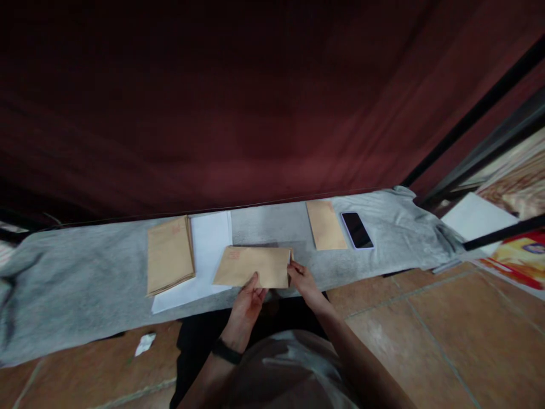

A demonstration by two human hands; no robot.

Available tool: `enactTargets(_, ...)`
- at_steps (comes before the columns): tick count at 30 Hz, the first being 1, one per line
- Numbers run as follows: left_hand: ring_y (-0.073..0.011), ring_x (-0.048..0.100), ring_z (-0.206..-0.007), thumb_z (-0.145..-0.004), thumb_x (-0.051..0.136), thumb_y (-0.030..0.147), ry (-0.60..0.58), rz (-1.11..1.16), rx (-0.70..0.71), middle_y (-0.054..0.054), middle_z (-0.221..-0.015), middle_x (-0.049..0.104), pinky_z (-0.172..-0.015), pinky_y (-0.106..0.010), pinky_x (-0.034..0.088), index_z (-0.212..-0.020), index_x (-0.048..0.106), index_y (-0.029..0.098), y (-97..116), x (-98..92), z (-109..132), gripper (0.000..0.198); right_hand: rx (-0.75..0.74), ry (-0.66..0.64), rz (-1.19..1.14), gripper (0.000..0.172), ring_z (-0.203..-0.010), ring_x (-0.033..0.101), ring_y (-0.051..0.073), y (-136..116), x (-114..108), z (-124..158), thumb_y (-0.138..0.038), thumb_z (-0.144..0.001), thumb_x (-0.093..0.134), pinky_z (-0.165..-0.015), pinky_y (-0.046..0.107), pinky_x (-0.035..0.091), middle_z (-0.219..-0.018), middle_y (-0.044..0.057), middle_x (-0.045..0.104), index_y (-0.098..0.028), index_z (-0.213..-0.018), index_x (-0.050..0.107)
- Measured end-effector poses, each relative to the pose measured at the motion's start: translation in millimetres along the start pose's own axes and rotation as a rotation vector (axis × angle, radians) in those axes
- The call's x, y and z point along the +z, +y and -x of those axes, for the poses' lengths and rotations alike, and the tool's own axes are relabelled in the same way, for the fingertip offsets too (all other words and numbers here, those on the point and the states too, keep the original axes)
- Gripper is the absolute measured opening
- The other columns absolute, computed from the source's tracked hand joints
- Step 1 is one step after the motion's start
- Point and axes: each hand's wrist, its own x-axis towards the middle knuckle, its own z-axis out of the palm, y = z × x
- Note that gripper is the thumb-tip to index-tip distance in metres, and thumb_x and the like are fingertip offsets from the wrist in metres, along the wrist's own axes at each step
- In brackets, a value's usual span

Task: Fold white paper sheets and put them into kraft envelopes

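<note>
Hands (248,304) hold tan env. (255,267), phone (357,230) to R.

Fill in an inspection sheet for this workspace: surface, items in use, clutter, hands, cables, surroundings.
Surface: grey cloth, wrinkled at both ends.
Job's things: held envelope; envelope stack partly over white paper; loose envelope lying to the right.
Clutter: phone beside the loose envelope; white scrap on the floor.
Hands: left hand grips the held envelope's near edge; right hand closes on its right end.
Cables: thin line along the cloth's back edge; cannot tell if cable.
Surroundings: dark red backdrop; tiled floor; colourful print at right.
</note>
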Motion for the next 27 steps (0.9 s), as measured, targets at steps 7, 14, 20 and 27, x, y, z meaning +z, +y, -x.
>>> enactTargets(7,-0.0141,0.075,-0.076,-0.09,0.062,0.004,-0.06,-0.029,0.048,-0.003,-0.093,0.077,-0.071,-0.027,0.062,-0.108,0.066,0.019,4.3,1.1,-2.5,0.023,-0.126,0.091,0.074,0.02,-0.065,0.059,0.016,10.7,-4.9,-3.4,-0.042,-0.073,0.061,-0.065,0.027,0.049,-0.067,-0.001,0.067,-0.022,-0.073,0.066)
enactTargets(14,-0.0141,0.075,-0.077,-0.089,0.065,0.004,-0.072,-0.057,0.048,-0.003,-0.088,0.076,-0.076,-0.028,0.063,-0.107,0.065,0.018,6.5,5.6,-0.5,0.023,-0.18,0.162,0.089,0.013,-0.07,0.062,0.016,16.3,-5.9,-5.2,-0.032,-0.073,0.06,-0.068,0.028,0.05,-0.077,0.0,0.068,-0.022,-0.082,0.059)
enactTargets(20,-0.0156,0.075,-0.083,-0.09,0.062,0.003,-0.108,-0.062,0.057,-0.004,-0.091,0.077,-0.075,-0.028,0.063,-0.107,0.066,0.018,6.9,4.9,-3.9,0.023,-0.098,0.231,-0.104,0.057,-0.065,0.065,0.016,18.4,-1.2,-5.7,-0.033,-0.068,0.066,-0.063,0.028,0.052,-0.078,-0.002,0.07,-0.023,-0.122,0.05)
enactTargets(27,-0.0184,0.075,-0.092,-0.085,0.069,0.007,-0.182,-0.086,0.059,-0.006,-0.099,0.077,-0.083,-0.03,0.062,-0.107,0.067,0.018,4.2,11.4,-2.5,0.024,-0.009,0.142,-0.205,0.03,-0.067,0.065,0.019,7.7,1.6,-3.4,-0.046,-0.065,0.073,-0.063,0.03,0.053,-0.074,0.002,0.072,-0.021,-0.08,0.068)
